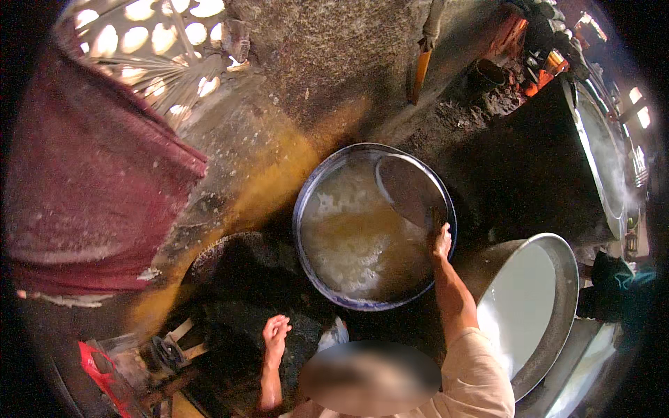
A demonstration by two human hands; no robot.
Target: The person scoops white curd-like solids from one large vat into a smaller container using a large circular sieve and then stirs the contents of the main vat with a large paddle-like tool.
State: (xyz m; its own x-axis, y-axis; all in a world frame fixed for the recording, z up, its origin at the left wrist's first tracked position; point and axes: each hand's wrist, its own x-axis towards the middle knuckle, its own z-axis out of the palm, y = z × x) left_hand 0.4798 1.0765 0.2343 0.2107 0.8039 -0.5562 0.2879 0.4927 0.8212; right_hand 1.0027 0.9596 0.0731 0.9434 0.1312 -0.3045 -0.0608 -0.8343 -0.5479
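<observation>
A wide round basin [304,272] with a blue-white rim holds cloudy, yellowish-brown liquid with pale foam patches. Inside its far right part a dark round tool [412,187] with a thin pale edge, like a shallow skimmer or sieve, lies tilted in the liquid. At the basin's right rim, my right hand [443,240] is closed at the near end of that tool; its exact grip is partly hidden. My left hand [277,331] is raised in the air, left of and nearer than the basin, with loosely bent fingers apart and nothing in them.
Right of my arm stands a large metal pot [566,279] of white liquid. Behind it is a big dark vat [550,160] with steam at its mouth. Maroon cloth [104,174] hangs at left. An orange-handled tool [420,73] lies at the far side.
</observation>
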